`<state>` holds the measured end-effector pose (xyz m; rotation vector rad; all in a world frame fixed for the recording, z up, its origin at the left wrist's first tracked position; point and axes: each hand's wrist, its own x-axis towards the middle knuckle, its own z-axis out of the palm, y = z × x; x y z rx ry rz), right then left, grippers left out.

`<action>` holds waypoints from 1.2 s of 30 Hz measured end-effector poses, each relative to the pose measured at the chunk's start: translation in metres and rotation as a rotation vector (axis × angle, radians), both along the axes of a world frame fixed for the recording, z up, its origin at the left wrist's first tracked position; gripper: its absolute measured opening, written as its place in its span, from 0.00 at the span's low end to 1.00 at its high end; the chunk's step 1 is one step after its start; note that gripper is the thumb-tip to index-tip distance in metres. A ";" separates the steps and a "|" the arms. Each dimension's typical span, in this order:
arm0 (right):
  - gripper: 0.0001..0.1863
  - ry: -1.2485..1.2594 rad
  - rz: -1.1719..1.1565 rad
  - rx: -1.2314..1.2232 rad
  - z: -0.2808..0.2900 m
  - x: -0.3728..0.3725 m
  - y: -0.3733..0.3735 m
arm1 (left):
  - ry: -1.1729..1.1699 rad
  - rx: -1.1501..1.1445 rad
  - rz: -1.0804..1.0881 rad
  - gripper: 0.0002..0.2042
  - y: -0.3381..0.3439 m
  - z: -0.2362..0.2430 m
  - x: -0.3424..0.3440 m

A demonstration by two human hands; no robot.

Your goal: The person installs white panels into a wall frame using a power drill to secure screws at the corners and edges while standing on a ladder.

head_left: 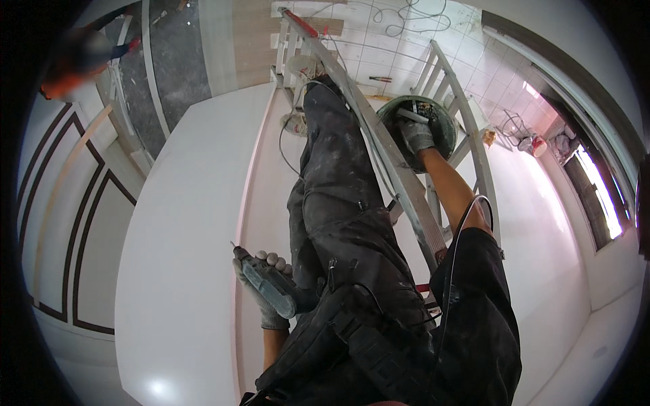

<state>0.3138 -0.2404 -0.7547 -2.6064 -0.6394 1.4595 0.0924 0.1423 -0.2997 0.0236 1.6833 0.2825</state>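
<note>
My left hand, in a grey knit glove, grips a dark grey-green power drill low at my left side. A thin bit sticks out of the drill's chuck, pointing forward and left. My right arm stretches out to a round dark green bucket at the ladder. Inside the bucket my gloved right hand reaches among small loose items. A pale oblong piece lies at its fingertips. The fingers are mostly hidden, and I cannot tell whether they grasp anything.
A metal stepladder stands around the bucket, one rail close beside my legs. Red-handled pliers and a cable lie on the tiled floor. White panels flank me. Another person in orange is at upper left.
</note>
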 end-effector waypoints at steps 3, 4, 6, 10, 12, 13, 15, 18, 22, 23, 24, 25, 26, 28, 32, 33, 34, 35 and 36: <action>0.23 0.140 0.016 0.010 -0.028 -0.015 -0.019 | -0.019 -0.008 -0.010 0.33 0.007 -0.004 0.005; 0.23 0.144 -0.041 0.111 -0.032 -0.016 -0.020 | -0.042 -0.013 0.003 0.33 0.009 -0.006 0.007; 0.22 0.048 0.234 0.189 -0.029 -0.012 -0.018 | -0.047 -0.019 -0.013 0.33 0.012 -0.007 0.011; 0.22 0.122 0.761 -0.014 0.001 0.008 0.011 | -0.038 -0.048 0.044 0.33 0.015 -0.011 0.018; 0.21 0.156 0.880 -0.100 0.016 0.013 0.025 | 0.012 -0.045 0.035 0.33 0.014 -0.012 0.019; 0.20 0.145 0.948 -0.139 0.022 0.013 0.027 | -0.040 -0.042 0.044 0.33 0.015 -0.010 0.018; 0.20 0.152 1.128 -0.240 0.022 0.014 0.022 | 0.022 -0.033 0.018 0.34 0.015 -0.012 0.017; 0.19 -0.062 0.988 -0.003 0.003 0.010 -0.006 | 0.021 -0.022 0.004 0.34 0.016 -0.012 0.016; 0.24 -0.108 0.869 0.104 -0.030 0.002 -0.043 | 0.038 -0.021 0.001 0.34 0.018 -0.012 0.020; 0.21 -0.167 0.842 0.125 -0.035 0.002 -0.050 | 0.014 -0.016 0.010 0.34 0.018 -0.014 0.021; 0.18 -0.173 0.842 0.080 -0.038 0.001 -0.056 | 0.047 -0.019 -0.011 0.34 0.019 -0.014 0.023; 0.16 -0.205 0.848 0.046 -0.039 0.000 -0.060 | 0.047 -0.016 -0.020 0.34 0.019 -0.015 0.024; 0.16 -0.107 0.668 0.040 -0.042 0.000 -0.061 | 0.024 -0.022 -0.023 0.34 0.020 -0.016 0.026; 0.15 -0.011 0.404 0.061 -0.042 -0.001 -0.061 | 0.035 -0.029 -0.005 0.34 0.021 -0.015 0.028; 0.15 0.048 0.245 0.117 -0.030 0.005 -0.040 | 0.022 -0.028 -0.001 0.34 0.022 -0.012 0.029; 0.15 0.084 0.273 0.052 -0.025 0.013 -0.032 | 0.022 -0.021 -0.011 0.34 0.022 -0.013 0.029; 0.15 0.184 0.283 -0.086 -0.014 0.018 -0.023 | 0.023 -0.017 -0.021 0.34 0.023 -0.011 0.028; 0.16 0.212 0.438 -0.186 -0.003 0.025 -0.014 | -0.019 -0.014 -0.024 0.34 0.023 -0.013 0.029; 0.17 0.265 0.474 -0.269 0.008 0.035 -0.004 | 0.017 -0.028 -0.012 0.34 0.023 -0.014 0.028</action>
